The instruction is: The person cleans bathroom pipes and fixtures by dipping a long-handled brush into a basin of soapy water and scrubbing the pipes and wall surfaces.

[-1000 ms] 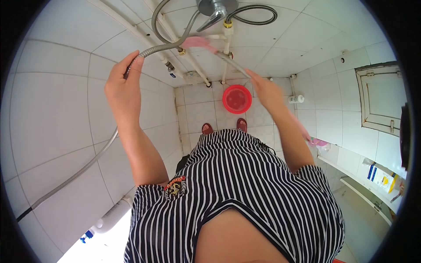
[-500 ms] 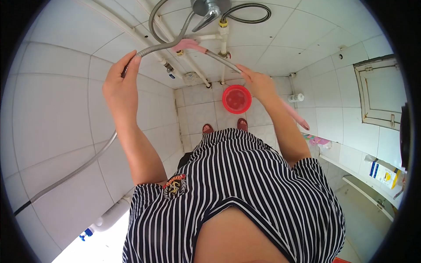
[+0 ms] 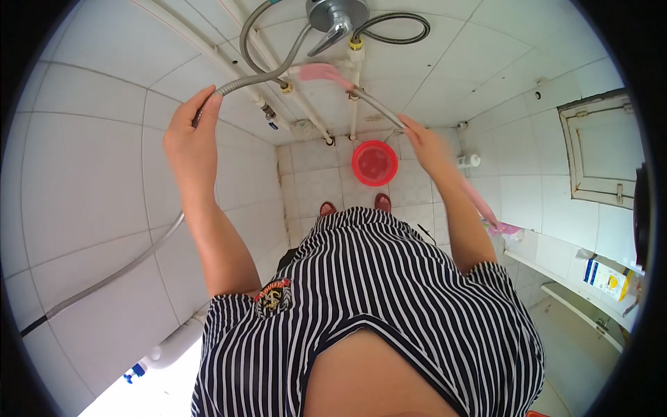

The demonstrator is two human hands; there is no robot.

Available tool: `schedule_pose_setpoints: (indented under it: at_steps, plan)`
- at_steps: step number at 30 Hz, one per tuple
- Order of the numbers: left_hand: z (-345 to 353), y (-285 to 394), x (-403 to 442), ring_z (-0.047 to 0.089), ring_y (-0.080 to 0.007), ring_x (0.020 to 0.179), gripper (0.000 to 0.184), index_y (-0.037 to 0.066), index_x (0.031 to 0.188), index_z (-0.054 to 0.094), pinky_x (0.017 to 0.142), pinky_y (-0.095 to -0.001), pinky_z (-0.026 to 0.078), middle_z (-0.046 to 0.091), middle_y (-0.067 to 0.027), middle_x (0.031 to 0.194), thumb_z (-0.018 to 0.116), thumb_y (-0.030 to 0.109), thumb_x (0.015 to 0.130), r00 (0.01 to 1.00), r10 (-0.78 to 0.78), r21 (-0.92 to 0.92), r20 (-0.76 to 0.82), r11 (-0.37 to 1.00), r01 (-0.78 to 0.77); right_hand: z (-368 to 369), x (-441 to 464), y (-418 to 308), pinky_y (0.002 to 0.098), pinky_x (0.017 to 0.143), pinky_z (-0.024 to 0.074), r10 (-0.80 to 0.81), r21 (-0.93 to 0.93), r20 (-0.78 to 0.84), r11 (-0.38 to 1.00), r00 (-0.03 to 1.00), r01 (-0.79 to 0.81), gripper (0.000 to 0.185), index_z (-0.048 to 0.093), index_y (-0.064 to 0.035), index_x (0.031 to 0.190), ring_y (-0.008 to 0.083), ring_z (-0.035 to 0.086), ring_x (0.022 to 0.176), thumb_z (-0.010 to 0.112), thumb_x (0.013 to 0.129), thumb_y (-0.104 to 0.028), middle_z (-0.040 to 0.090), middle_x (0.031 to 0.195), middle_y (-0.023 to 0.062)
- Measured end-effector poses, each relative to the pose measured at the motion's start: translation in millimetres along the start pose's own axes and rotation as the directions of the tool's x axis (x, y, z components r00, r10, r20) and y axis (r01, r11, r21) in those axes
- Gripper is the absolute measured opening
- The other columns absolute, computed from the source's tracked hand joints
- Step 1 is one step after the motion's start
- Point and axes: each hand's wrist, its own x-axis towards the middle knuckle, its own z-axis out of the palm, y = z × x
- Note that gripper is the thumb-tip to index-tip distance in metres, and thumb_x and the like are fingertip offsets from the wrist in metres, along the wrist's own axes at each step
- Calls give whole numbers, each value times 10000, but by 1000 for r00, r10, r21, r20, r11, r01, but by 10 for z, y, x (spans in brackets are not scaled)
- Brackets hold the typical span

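My left hand point(image 3: 194, 132) is closed round a grey metal shower hose point(image 3: 253, 76), which loops up by the chrome mixer tap point(image 3: 338, 14) and hangs down the left wall. My right hand point(image 3: 425, 144) grips the grey shaft of a long brush point(image 3: 379, 106). Its pink head point(image 3: 321, 72) lies beside the hose, below the tap, against or close to the wall pipes; contact is unclear. The pink end of the handle passes behind my right forearm and shows at its right.
A red basin point(image 3: 375, 164) stands on the tiled floor ahead of my feet. White pipes point(image 3: 306, 107) run down the wall. At the right are a white bottle point(image 3: 469, 161), a framed hatch point(image 3: 603, 151) and a shelf point(image 3: 556, 280) with packets. A braided hose point(image 3: 396, 38) curls beside the tap.
Over the last second the pink brush head moves slightly left and back right while my right hand shifts with it. My left hand stays on the hose, almost still.
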Motion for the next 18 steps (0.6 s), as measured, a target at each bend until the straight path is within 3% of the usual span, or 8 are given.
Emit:
schedule_pose_setpoints:
  at_steps: [4, 6, 10, 12, 15, 18]
  plan:
    - [-8, 44, -39, 604, -132, 868, 295, 72, 1147, 755, 804, -288, 483, 707, -40, 972, 724, 279, 939, 1000, -20, 44, -9, 999, 20, -248, -229, 77, 452, 784, 531, 118, -92, 1, 989, 993, -118, 368, 590, -319, 1389, 383, 677, 886, 486, 1046, -407, 721, 1027, 156]
    - [-1, 36, -32, 604, -133, 870, 296, 72, 1147, 755, 805, -288, 483, 707, -40, 973, 723, 281, 940, 1000, -15, 44, 5, 999, 15, -102, -112, -102, 444, 791, 536, -8, -93, -22, 996, 1000, 6, 380, 577, -323, 1401, 376, 684, 902, 473, 1048, -420, 720, 1032, 162]
    - [2, 74, -20, 603, -135, 875, 297, 75, 1144, 758, 811, -289, 483, 707, -42, 973, 722, 289, 940, 1000, 3, 33, 8, 999, -3, 87, 91, -440, 450, 781, 535, -37, -125, 52, 991, 998, 43, 380, 573, -325, 1402, 381, 683, 885, 474, 1048, -421, 719, 1016, 166]
    - [-2, 33, 3, 604, -137, 876, 296, 77, 1143, 758, 813, -289, 483, 707, -43, 975, 722, 290, 941, 1000, 18, 10, 5, 1000, -18, -28, 35, -329, 436, 822, 535, 31, -80, 60, 996, 998, -26, 374, 586, -299, 1396, 361, 690, 946, 496, 1046, -394, 721, 1072, 160]
    - [-6, 66, 14, 607, -138, 878, 295, 79, 1141, 759, 815, -289, 483, 709, -44, 981, 723, 293, 941, 1000, 23, 5, -7, 1000, -23, -180, -212, 61, 453, 835, 536, 53, 18, -46, 998, 997, -53, 373, 607, -281, 1374, 373, 678, 992, 487, 1040, -393, 714, 1112, 156]
    - [-11, 59, 11, 608, -138, 881, 296, 83, 1141, 760, 817, -291, 485, 713, -44, 991, 725, 295, 939, 1000, 17, 37, -8, 999, -17, 7, -230, 200, 447, 848, 536, 38, 86, -31, 996, 999, -36, 370, 608, -277, 1375, 370, 675, 1009, 490, 1041, -387, 710, 1140, 158]
